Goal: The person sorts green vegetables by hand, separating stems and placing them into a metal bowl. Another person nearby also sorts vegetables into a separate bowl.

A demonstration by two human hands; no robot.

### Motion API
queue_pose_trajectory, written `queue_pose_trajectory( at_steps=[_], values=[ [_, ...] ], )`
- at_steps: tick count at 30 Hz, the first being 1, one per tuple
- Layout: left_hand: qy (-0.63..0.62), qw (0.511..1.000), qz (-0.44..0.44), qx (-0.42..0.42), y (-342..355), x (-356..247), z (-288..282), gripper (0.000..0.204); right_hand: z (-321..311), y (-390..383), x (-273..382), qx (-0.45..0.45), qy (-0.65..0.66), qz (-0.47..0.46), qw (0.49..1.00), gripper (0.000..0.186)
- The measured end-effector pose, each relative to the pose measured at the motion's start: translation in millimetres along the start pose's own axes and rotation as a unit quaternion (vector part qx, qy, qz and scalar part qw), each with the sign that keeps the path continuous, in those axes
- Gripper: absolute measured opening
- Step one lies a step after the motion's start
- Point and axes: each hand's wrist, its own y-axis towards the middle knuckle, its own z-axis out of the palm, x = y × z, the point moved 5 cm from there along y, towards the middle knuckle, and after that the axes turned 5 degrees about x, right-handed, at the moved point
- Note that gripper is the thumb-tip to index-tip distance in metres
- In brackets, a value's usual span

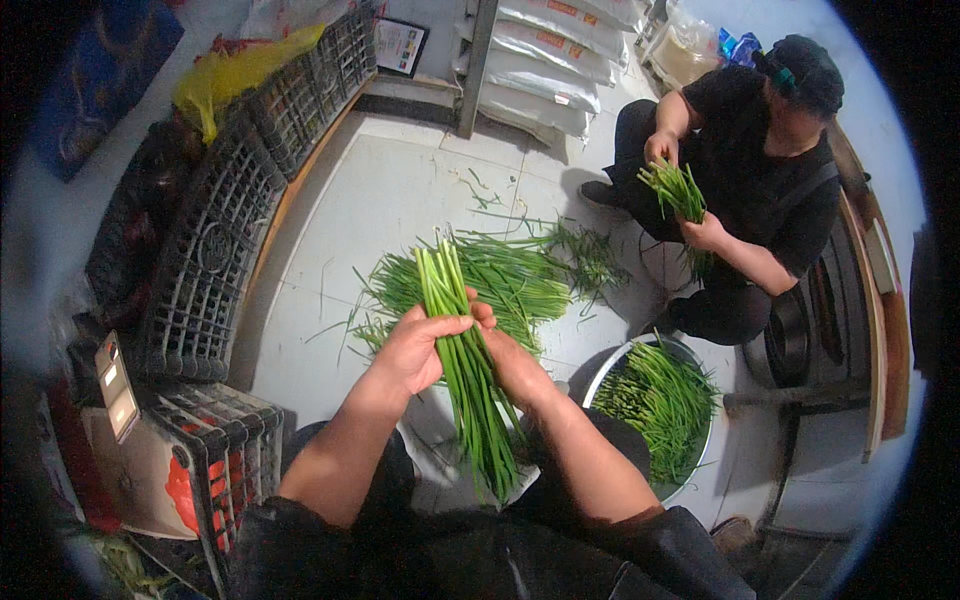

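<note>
A bunch of garlic chives [462, 352] is held between my two hands, its pale cut ends up and away from me and its green leaves hanging toward my lap. My left hand [420, 345] wraps it from the left, thumb across the stalks. From the right, my right hand [508, 355] closes around the same bunch, its fingers partly hidden behind the stalks. Beyond my hands a loose pile of chives [510, 280] lies on the tiled floor. To my right stands a round metal basin [597, 384] filled with chives [655, 405].
At right a co-worker [755, 170] in black sits holding another bunch of chives [680, 190]. Black plastic crates [215, 250] line the left, with a phone [117, 388] on the nearest crate. White sacks [545, 60] are stacked at the back. Stray leaves [480, 190] lie beyond the pile.
</note>
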Motion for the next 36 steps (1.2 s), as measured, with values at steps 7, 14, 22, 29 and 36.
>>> queue_pose_trajectory(
  at_steps=[7,14,22,29,36],
  values=[
    [0.045,0.996,0.052,-0.052,1,-15,-4,0.036,-10,1,-1,-0.033,0.087,0.017,0.996,0.051],
    [0.004,0.997,0.067,-0.047,3,-7,-7,0.034,15,-12,25,0.032,-0.136,-0.026,0.99,0.068],
    [-0.028,0.995,0.097,-0.02,6,-11,-7,0.034,26,-7,17,0.077,-0.038,0.057,0.995,0.037],
    [0.07,0.942,0.302,-0.131,-18,-93,-40,0.024,17,-8,14,0.021,-0.163,-0.034,0.986,0.029],
    [0.329,0.898,0.277,-0.092,-16,-92,-21,0.039,7,-11,16,0.032,-0.167,-0.016,0.985,0.03]
  ],
)
